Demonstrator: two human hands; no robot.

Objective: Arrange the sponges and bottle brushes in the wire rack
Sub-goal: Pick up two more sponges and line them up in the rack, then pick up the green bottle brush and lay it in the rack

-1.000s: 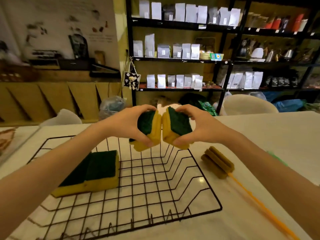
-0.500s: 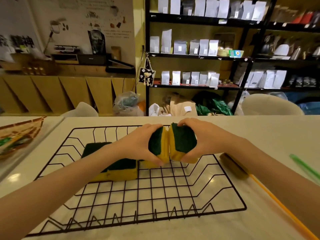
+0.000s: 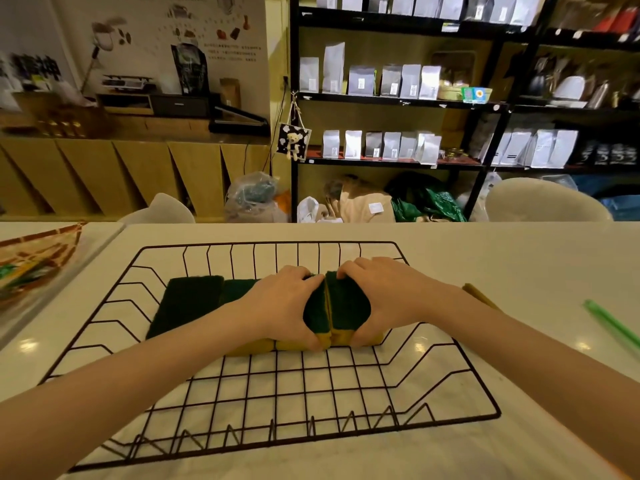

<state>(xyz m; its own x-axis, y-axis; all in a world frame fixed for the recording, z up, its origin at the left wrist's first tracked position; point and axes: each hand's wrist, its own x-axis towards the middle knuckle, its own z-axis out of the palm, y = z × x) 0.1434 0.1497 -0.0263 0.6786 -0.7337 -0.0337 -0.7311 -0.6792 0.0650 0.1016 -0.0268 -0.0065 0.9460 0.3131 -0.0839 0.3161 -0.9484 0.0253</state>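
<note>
**With both hands down in the rack, two sponges sit side by side**

While your left hand (image 3: 280,306) clamps its fingers on one green-topped yellow sponge (image 3: 316,315), your right hand (image 3: 384,292) clamps on its twin (image 3: 346,306). Both sponges touch, pressed onto the floor of the black wire rack (image 3: 277,382) on the white surface (image 3: 519,265), beside two flat green-and-yellow sponges (image 3: 188,303). An olive bottle brush (image 3: 479,294) and a green stick (image 3: 611,323) lie outside, to your right.

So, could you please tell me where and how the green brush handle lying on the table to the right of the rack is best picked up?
Pinch the green handle across its width, on the visible stretch nearest the right hand, coming from above. It is thin and lies flat on the bare table, clear of the wire rack, so nothing blocks a grip from above. Its brush end is out of view.
</note>
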